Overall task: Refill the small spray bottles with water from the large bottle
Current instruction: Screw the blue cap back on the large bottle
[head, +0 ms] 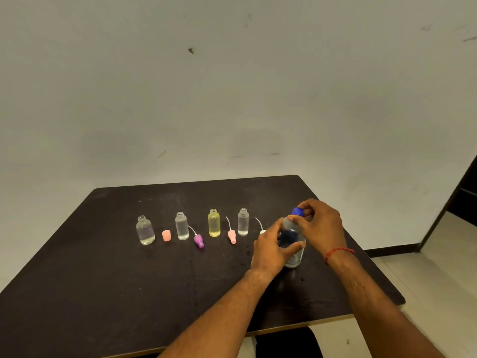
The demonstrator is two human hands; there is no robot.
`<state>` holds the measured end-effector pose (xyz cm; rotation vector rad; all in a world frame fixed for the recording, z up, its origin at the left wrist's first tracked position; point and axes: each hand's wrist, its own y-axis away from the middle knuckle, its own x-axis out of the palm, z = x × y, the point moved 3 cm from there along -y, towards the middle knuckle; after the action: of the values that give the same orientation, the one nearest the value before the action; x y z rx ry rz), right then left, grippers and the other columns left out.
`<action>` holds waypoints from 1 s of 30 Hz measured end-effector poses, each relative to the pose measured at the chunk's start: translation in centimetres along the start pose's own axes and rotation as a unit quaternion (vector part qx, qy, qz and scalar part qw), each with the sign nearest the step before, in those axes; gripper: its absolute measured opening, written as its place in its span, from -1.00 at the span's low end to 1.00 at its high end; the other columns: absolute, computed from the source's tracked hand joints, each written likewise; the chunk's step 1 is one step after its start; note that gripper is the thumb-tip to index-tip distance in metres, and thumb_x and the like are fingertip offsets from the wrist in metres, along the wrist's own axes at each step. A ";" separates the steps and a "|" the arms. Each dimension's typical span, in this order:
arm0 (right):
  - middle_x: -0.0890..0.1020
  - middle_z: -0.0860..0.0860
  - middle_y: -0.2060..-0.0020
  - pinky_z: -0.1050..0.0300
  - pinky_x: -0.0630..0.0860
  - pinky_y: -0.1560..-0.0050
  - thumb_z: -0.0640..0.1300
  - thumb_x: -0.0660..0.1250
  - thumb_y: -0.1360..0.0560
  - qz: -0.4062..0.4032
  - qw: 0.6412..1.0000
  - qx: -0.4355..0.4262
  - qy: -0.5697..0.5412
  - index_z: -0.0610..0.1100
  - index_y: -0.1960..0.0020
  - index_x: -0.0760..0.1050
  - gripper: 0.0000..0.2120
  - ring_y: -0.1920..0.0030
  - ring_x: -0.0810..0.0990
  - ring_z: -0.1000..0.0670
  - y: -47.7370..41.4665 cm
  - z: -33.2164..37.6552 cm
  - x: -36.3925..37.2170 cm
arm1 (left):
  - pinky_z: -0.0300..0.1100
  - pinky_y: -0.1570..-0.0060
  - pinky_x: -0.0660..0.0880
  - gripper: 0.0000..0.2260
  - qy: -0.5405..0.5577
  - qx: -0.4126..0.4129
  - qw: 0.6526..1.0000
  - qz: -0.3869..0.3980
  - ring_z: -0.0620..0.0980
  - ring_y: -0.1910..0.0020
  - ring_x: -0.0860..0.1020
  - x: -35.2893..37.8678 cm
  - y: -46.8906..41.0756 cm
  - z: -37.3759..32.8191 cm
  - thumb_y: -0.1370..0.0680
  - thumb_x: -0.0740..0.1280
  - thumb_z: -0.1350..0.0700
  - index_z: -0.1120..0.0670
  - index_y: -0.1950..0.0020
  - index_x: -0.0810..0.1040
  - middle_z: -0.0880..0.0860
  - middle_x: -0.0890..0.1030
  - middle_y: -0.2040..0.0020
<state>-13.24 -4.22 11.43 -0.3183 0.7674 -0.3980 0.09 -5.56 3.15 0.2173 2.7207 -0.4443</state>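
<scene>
Four small spray bottles are standing upright and uncapped in a row: leftmost clear bottle (145,229), second clear bottle (182,226), yellow bottle (214,223), fourth clear bottle (243,222), all holding liquid. Just right of them I am gripping the large bottle (293,244) upright with my left hand (271,251), my right hand (320,223) pinching its blue cap (298,211)

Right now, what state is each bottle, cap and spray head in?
Leftmost clear bottle: upright, uncapped.
Second clear bottle: upright, uncapped.
Yellow bottle: upright, uncapped.
Rightmost clear bottle: upright, uncapped.
Pink cap: off, upright.
Purple spray head: off, lying down.
Pink spray head: off, lying down.
White spray head: off, partly hidden.
Large bottle: upright, left hand grips it.
Blue cap: at its mouth, right hand pinches it.
</scene>
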 end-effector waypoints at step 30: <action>0.57 -0.02 -0.03 0.20 0.51 -0.05 -0.09 0.47 -0.45 -0.108 0.989 -0.094 -0.023 -0.10 -0.19 0.51 -0.66 -0.02 0.54 0.02 4.0 1.4 -0.8 | -0.17 -0.25 0.54 -0.19 0.004 -0.023 0.998 -0.060 -0.21 -0.29 0.51 -1.2 2.1 1.7 -0.36 0.47 -0.38 -0.08 -0.51 0.37 -0.16 0.51 -0.37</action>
<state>-11.86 -0.12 11.19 -0.5891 0.7280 -0.5224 2.21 -4.25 1.53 0.0427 2.7584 -0.4154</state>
